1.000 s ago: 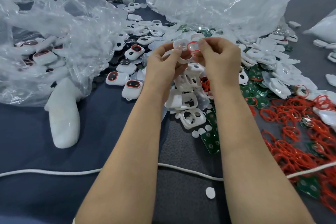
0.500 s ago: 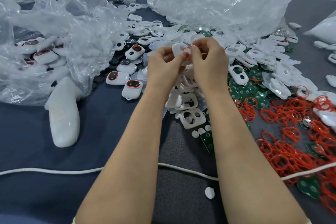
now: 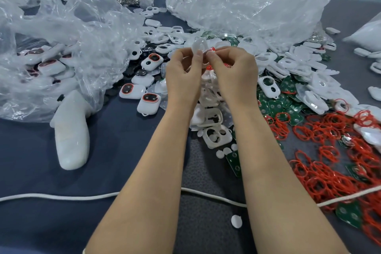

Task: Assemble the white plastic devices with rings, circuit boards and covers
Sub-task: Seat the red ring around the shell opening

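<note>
A white shell point(image 3: 198, 47) is held up in the air over the middle of the desk point(image 3: 127, 150), pinched between the fingertips of both hands, with a red ring point(image 3: 211, 49) peeking out just beside it. The left hand point(image 3: 182, 76) grips the shell's edge with curled fingers, and the right hand point(image 3: 235, 72) pinches the ring against it, apparently working it into its seat. The ring looks thin and springy, so uneven pressure may twist it or let it pop out of the groove. How much of it is seated is hidden by the fingers. If it slips, it would likely drop into the heap of loose shells point(image 3: 212, 117) directly below. Green circuit boards point(image 3: 274, 107) and tangled spare rings point(image 3: 329, 150) lie to the right, and it could easily be lost among them.
</note>
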